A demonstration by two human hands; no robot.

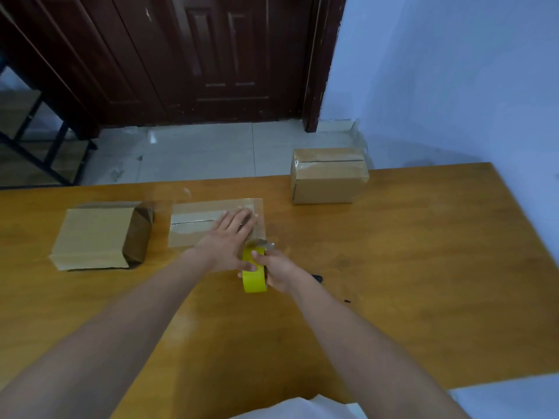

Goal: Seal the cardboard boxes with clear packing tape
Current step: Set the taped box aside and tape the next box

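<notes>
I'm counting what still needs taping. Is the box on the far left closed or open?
Open. The left box lies on the table with its right end gaping, a dark flap folded out, and no tape visible on it.

a single head-worn wide-angle camera looks forward and down across the worktop [393,252], near the outstretched arms, toward the door [211,55].

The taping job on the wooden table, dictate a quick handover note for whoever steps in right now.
Left hand: flat, pressing tape onto the middle box.
Right hand: grips the yellow tape roll just off that box's right end, strip not yet cut.
Done: far right box looks taped along its seam.
Left: finish and cut the middle strip; the left box lies with one end flap open and looks untaped.
A small dark object lies behind the right hand; cannot tell what.
</notes>
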